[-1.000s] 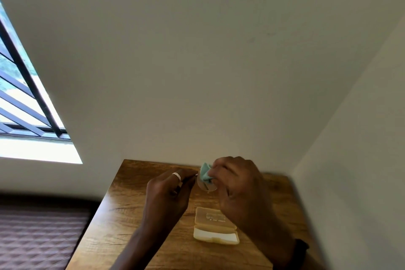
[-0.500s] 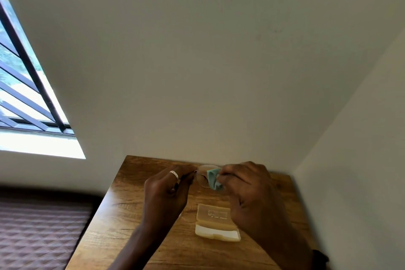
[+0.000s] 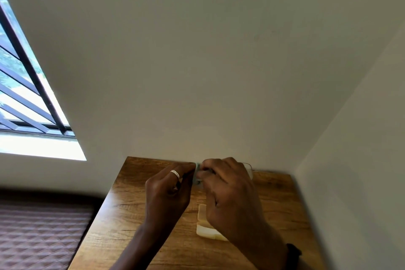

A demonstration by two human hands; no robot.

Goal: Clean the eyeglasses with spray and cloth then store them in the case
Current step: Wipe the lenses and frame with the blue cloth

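Observation:
Above the wooden table (image 3: 135, 215) my left hand (image 3: 168, 193), with a ring on one finger, pinches the left end of the eyeglasses (image 3: 249, 170). Only a thin piece of frame and lens shows past my right knuckles. My right hand (image 3: 230, 193) pinches the pale green cloth (image 3: 197, 171) against the glasses between the two hands. The open cream case (image 3: 202, 223) lies on the table under my right wrist, partly covered. No spray bottle is in view.
The table stands in a corner, with a wall behind it and another wall (image 3: 350, 160) close on the right. A barred window (image 3: 26, 98) is at the left. A brown quilted surface (image 3: 39, 232) lies beside the table's left edge.
Both hands have drawn closer together and the right hand now hides the lens that showed before. The cloth is nearly hidden between the fingers. The view shifted slightly.

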